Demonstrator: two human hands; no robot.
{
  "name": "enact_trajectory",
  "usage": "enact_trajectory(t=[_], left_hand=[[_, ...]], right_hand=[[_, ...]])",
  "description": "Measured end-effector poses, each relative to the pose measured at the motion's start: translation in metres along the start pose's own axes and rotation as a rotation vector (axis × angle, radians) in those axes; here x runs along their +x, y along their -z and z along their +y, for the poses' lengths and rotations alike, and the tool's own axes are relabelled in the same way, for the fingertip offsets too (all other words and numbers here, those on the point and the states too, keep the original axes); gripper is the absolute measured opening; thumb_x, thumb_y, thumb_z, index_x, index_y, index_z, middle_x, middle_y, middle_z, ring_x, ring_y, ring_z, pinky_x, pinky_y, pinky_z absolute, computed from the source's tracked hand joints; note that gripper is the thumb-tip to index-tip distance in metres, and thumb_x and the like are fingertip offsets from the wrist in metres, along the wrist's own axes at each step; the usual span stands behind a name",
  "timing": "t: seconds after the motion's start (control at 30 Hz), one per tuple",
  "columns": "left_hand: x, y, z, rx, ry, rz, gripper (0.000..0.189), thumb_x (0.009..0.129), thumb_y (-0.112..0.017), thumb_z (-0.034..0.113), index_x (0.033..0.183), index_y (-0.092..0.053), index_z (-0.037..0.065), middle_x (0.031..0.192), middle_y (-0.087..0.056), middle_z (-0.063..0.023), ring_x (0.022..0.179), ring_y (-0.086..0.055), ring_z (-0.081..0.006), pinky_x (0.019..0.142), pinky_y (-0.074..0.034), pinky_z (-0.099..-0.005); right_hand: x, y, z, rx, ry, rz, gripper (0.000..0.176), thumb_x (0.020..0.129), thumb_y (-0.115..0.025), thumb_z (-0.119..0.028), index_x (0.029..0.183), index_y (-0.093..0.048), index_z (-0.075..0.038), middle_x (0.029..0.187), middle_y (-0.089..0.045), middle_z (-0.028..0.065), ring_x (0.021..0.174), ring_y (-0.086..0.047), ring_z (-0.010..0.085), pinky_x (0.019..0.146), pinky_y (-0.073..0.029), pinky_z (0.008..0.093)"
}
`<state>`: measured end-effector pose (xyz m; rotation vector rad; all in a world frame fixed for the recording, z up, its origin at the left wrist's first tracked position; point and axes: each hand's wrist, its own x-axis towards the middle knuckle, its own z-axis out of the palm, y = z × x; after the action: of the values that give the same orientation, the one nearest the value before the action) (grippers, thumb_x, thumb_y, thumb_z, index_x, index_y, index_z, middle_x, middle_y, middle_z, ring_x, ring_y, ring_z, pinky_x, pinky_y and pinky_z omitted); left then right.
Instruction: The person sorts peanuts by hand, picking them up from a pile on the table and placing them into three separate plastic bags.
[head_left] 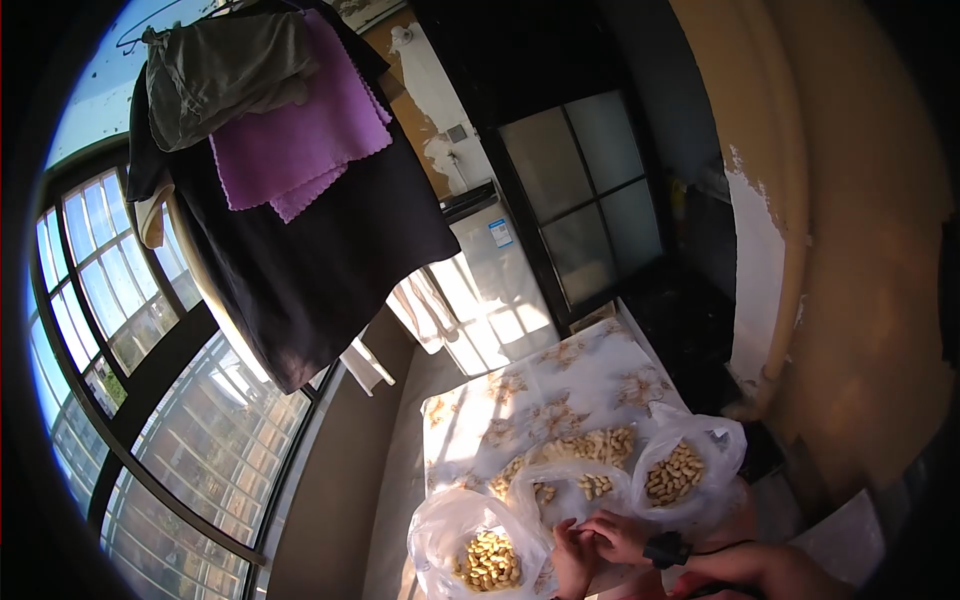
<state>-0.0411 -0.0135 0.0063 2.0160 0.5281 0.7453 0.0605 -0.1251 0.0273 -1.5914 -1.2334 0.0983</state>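
My left hand (573,556) and my right hand (617,537) meet at the near edge of the table, fingers bent and pressed together. Whatever they pinch, if anything, is too small to make out. Just beyond them lies a clear plastic bag (535,482) with some unshelled peanuts (594,486) in it. To the left, an open plastic bag (430,530) holds a pile of peanuts (488,560) in bright sun. On the right stands another open bag (725,440) with peanuts (675,474) inside. A loose heap of peanuts (605,445) spreads behind the middle bag.
A flower-patterned cloth covers the table (530,405). Beyond it stands a white appliance (500,270) beside a dark-framed glass door (590,200). Dark clothing (330,260) and a purple cloth (290,140) hang at upper left, near the barred window (200,450).
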Motion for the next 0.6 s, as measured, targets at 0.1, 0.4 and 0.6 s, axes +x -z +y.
enact_trajectory(t=[0.1,0.4,0.6], left_hand=[[-0.001,0.005,0.015,0.045,-0.033,-0.017,0.039,0.101,-0.058,0.021,0.135,-0.047,0.005,0.094,-0.071,-0.0201,0.081,-0.07,-0.038,0.07,-0.054,-0.0437],[-0.004,0.005,0.012,0.081,0.038,-0.044,0.036,0.102,-0.056,0.024,0.134,-0.049,0.008,0.089,-0.071,-0.021,0.077,-0.069,-0.0414,0.067,-0.053,-0.0471],[-0.007,0.009,0.018,0.057,0.058,-0.079,0.041,0.103,-0.054,0.029,0.138,-0.048,0.009,0.096,-0.07,-0.0243,0.085,-0.069,-0.0438,0.074,-0.054,-0.0484]], right_hand=[[0.0,0.0,0.002,0.006,0.004,-0.014,0.032,0.082,-0.071,-0.007,0.113,-0.065,-0.011,0.107,-0.063,0.0076,0.095,-0.066,0.0305,0.078,-0.055,0.0381],[-0.005,-0.003,0.014,-0.043,0.009,-0.022,0.021,0.083,-0.073,-0.008,0.103,-0.066,-0.008,0.106,-0.064,0.0076,0.09,-0.067,0.0294,0.074,-0.055,0.037],[-0.007,-0.006,0.015,-0.019,-0.064,0.002,0.015,0.087,-0.072,-0.011,0.099,-0.063,-0.005,0.099,-0.064,0.0098,0.086,-0.067,0.0308,0.07,-0.054,0.0374]])
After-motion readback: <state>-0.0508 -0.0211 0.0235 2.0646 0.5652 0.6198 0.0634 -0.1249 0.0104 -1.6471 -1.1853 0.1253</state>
